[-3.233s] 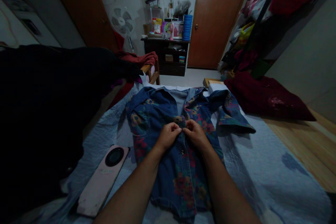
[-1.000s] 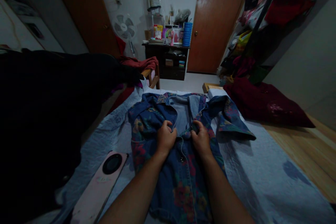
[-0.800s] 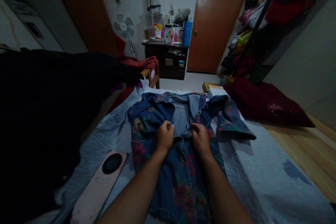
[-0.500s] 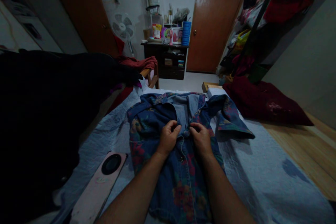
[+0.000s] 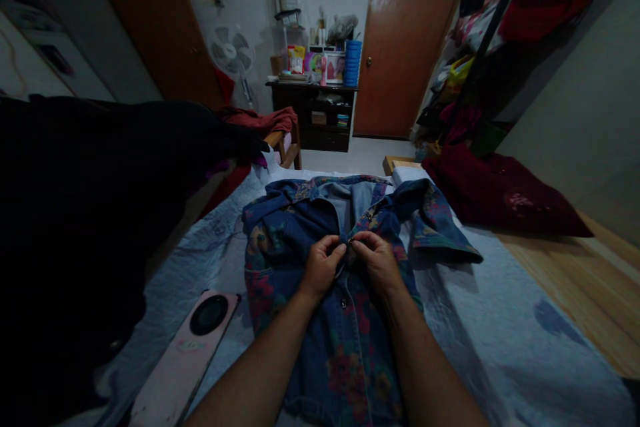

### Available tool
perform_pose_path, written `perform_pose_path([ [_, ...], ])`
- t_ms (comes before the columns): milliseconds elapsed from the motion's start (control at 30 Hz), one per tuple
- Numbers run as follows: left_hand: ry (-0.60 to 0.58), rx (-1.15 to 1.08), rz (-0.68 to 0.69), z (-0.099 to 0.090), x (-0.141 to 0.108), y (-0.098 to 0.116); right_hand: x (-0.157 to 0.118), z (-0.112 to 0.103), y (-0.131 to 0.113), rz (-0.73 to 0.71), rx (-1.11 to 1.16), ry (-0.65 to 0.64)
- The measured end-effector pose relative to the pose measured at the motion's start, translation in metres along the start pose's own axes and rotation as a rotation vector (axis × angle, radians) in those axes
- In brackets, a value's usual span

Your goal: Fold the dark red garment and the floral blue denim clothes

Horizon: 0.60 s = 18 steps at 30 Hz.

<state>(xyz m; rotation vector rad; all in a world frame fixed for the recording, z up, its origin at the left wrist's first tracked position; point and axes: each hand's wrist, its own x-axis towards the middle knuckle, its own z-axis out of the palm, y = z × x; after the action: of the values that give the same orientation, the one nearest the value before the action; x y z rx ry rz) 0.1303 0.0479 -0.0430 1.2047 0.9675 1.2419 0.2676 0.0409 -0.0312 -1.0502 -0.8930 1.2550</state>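
Note:
A blue denim jacket with a floral pattern lies front up on the light blue bed cover, its collar away from me and one sleeve spread to the right. My left hand pinches the left front edge near the middle of the opening. Right beside it, my right hand pinches the other front edge, with a small button at its fingertips. The two hands nearly touch. Below them the front edges overlap, and another metal button shows there.
A pink board-like object with a dark disc lies at left, beside a heap of black cloth. A dark red cushion rests at right. Behind stand a fan, a dark cabinet and a door.
Both front edges have come together as my right hand moved left toward my left hand. The collar opening is narrower. The view has shifted slightly.

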Motion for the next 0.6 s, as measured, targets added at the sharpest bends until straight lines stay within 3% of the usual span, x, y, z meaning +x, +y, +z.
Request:
perform_pose_path([
  [300,0.032,0.074,0.027,0.0,-0.0006,0.0003,-0.0014,0.0006,-0.0016,0.028,-0.034,-0.005],
  [600,-0.004,-0.073,-0.107,0.0016,0.0,0.0064,0.0038,-0.0013,0.0048,-0.02,-0.144,0.01],
])
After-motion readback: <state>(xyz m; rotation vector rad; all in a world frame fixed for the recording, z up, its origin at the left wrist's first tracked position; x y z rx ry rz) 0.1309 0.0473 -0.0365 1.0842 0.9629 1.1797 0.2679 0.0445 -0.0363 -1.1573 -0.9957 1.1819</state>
